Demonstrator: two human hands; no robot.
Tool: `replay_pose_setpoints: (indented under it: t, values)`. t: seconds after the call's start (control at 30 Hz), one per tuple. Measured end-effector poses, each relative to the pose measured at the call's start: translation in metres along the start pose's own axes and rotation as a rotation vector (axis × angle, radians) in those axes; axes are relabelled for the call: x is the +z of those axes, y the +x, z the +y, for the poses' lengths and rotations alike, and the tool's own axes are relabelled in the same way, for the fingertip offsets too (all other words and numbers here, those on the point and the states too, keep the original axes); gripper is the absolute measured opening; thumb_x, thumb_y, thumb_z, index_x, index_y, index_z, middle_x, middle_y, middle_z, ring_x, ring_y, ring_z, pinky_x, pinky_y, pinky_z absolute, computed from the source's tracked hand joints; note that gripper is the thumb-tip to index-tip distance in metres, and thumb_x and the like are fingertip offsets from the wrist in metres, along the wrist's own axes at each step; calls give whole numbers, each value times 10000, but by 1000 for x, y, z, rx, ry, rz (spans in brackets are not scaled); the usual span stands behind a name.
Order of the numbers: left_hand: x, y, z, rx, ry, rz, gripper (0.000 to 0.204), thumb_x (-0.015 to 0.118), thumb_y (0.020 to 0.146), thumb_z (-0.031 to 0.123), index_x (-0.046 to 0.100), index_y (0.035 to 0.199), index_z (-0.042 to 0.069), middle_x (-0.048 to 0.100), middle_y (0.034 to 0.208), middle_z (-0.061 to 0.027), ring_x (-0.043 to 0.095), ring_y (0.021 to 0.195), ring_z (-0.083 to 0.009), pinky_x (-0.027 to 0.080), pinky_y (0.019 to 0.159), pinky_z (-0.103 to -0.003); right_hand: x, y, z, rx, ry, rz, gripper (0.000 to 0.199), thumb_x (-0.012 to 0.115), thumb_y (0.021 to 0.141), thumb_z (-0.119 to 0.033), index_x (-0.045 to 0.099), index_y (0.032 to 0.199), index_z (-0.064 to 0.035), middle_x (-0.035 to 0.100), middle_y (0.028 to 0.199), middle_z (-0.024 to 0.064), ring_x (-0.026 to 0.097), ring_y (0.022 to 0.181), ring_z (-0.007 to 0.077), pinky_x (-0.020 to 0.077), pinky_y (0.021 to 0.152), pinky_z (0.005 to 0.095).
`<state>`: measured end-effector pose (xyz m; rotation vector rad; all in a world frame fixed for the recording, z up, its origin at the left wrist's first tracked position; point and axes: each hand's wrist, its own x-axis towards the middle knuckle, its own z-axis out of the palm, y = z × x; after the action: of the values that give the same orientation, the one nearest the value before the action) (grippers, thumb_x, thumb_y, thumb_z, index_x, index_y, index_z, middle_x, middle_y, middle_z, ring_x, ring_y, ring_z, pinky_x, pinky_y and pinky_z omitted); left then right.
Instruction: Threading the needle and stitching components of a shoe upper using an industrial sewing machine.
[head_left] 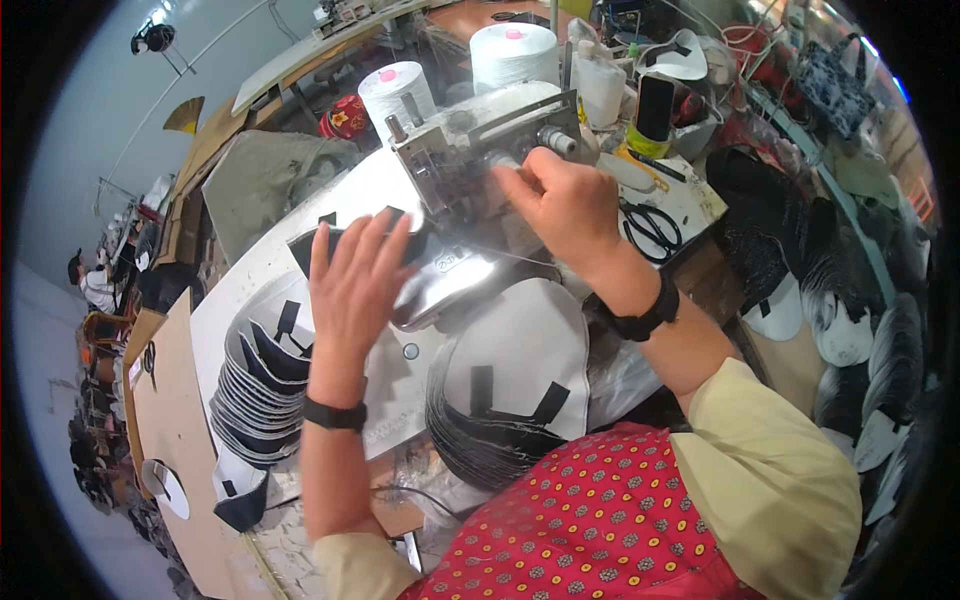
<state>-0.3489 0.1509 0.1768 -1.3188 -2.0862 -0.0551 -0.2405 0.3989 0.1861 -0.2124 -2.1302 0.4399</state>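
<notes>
My left hand is stretched out, fingers extended and slightly blurred, above a dark cut piece lying on the machine's white bed. Whether it presses on that piece I cannot tell. My right hand is closed, thumb and forefinger together, in front of the head of an industrial sewing machine. What lies between those fingertips, perhaps too fine to see, I cannot make out. Between the hands is a shiny metal arm of the machine.
White thread cones stand behind the machine. Black scissors and a phone lie to the right. A stack of white and black cut pieces sits before me; another fanned stack is at left. More dark pieces hang at right.
</notes>
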Motion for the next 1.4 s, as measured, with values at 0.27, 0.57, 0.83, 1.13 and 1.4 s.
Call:
replay_pose_setpoints:
  t: [0.27, 0.57, 0.83, 1.13, 1.4]
  values:
    - [-22, -57, -34, -132, 252, -425, 269, 586, 806, 78, 624, 1064, 147, 592, 819, -50, 643, 697, -238, 473, 631, -358, -6, 4, -6, -137, -4, -27, 208, 684, 818, -149, 530, 953, -108, 633, 728, 83, 637, 637, 319, 491, 528, 411]
    - [-33, -100, 8, -187, 404, -354, 217, 683, 801, 271, 601, 884, 88, 566, 757, -77, 582, 784, -238, 446, 706, -386, -10, -61, -27, -495, 453, -463, 377, 802, 686, -178, 639, 1016, -92, 642, 904, 68, 610, 829, 257, 500, 727, 371]
    - [-30, -110, 83, -830, -1223, -347, 400, 574, 947, 121, 476, 1329, 54, 611, 1131, -141, 607, 989, -214, 490, 812, -325, 15, -94, -18, -504, 425, -719, 263, 720, 729, -133, 595, 954, -76, 591, 1025, 98, 561, 995, 304, 460, 861, 401]
    - [-50, -134, 117, -867, -1432, -283, 701, 672, 850, 155, 346, 1448, -10, 500, 1364, -208, 453, 1299, -271, 327, 1095, -358, -97, -42, 7, -20, 919, -556, 93, 593, 902, -8, 566, 969, -66, 635, 884, 56, 638, 838, 153, 521, 695, 293]
    - [-50, -99, 60, -485, -817, -259, 283, 653, 889, 162, 625, 1108, -15, 690, 990, -127, 647, 910, -224, 490, 826, -335, -15, -51, -7, 1166, 1559, -794, 278, 571, 946, -59, 587, 1214, 16, 680, 1017, 88, 666, 857, 122, 555, 735, 240]
